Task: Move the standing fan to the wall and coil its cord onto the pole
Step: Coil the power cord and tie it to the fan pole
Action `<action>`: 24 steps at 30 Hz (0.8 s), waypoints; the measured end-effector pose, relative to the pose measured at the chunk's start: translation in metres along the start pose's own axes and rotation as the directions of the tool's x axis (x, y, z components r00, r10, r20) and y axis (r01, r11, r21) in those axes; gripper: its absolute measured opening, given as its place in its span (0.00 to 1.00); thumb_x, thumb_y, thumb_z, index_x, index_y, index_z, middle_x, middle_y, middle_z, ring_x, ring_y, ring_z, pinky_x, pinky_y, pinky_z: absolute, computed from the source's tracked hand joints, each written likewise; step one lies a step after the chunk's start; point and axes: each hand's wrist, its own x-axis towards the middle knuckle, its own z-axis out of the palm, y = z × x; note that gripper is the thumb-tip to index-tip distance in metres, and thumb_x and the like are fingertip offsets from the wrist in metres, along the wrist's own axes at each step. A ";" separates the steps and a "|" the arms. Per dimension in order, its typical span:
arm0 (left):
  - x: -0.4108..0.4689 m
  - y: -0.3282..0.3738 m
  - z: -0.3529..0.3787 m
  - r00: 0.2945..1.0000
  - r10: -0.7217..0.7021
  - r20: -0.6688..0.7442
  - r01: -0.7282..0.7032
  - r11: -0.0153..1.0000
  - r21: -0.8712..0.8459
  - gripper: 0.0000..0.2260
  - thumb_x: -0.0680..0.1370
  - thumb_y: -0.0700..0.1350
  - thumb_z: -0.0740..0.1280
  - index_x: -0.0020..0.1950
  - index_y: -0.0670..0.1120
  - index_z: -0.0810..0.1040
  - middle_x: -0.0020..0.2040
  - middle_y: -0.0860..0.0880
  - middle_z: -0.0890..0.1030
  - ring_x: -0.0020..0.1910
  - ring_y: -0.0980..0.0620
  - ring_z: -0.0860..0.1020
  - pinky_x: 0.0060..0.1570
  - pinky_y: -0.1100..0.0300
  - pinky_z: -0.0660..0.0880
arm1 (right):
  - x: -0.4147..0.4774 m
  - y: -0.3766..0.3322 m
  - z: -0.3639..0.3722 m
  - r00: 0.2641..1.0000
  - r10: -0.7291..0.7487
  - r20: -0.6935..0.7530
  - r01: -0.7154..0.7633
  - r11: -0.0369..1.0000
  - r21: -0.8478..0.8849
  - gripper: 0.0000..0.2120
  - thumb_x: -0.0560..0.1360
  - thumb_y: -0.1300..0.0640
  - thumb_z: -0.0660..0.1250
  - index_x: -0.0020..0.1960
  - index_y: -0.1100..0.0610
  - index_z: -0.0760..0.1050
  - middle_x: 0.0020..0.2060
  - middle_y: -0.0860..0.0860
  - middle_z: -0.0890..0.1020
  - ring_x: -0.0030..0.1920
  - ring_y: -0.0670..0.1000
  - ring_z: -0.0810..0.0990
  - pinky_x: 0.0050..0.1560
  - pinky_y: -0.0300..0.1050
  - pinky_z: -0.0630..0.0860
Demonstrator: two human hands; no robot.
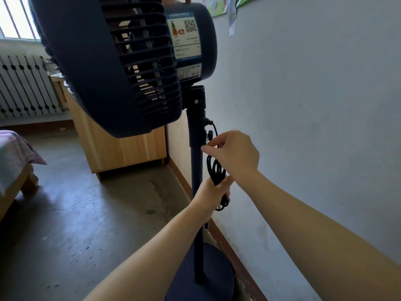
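The standing fan [121, 61] is dark blue plastic, with a slatted rear grille and a rounded motor housing [195, 40] that carries a white-and-blue printed label. Its round, smooth pole [197, 213] rises from a flat circular base [214, 276] that rests on the dull, stained concrete floor [86, 213], just beside the pale painted wall [314, 105] and its brown skirting strip. The black, glossy cord [214, 168] leaves the pole collar at the upper section and hangs beside the pole in several elongated loops. The left hand [211, 194] is closed around the lower end of the loop bundle, fingers wrapped tight, right beside the pole; whether it touches the pole cannot be told. The right hand [234, 155] is above it, with thumb and forefinger pinched on the cord at the top of the loops; the remaining fingers curl loosely. A light wood-grain cabinet [121, 148] stands behind the fan, against the same wall.
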 end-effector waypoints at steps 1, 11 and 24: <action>0.001 -0.001 0.001 1.000 -0.002 -0.006 0.002 1.000 0.003 0.12 0.78 0.50 0.65 0.41 0.42 0.78 0.25 0.54 0.78 0.27 0.58 0.77 0.40 0.59 0.76 | 0.001 -0.001 0.001 1.000 0.008 -0.014 -0.009 1.000 -0.019 0.09 0.68 0.41 0.70 0.43 0.43 0.83 0.43 0.41 0.81 0.42 0.44 0.78 0.33 0.37 0.68; 0.003 -0.008 -0.009 0.999 0.031 0.023 -0.030 0.999 -0.037 0.14 0.79 0.50 0.64 0.35 0.45 0.74 0.24 0.54 0.76 0.26 0.59 0.76 0.35 0.66 0.71 | 0.007 0.001 -0.015 0.991 0.130 -0.011 -0.091 0.749 0.657 0.01 0.72 0.57 0.68 0.42 0.53 0.79 0.39 0.47 0.84 0.32 0.44 0.79 0.41 0.42 0.76; -0.002 -0.002 -0.012 0.995 0.071 0.072 -0.060 0.988 -0.145 0.06 0.79 0.45 0.65 0.44 0.43 0.75 0.28 0.51 0.75 0.29 0.54 0.76 0.43 0.56 0.76 | -0.023 0.084 -0.009 0.990 0.142 0.022 -0.143 0.966 0.214 0.06 0.73 0.54 0.67 0.40 0.55 0.78 0.33 0.48 0.81 0.36 0.48 0.79 0.37 0.40 0.72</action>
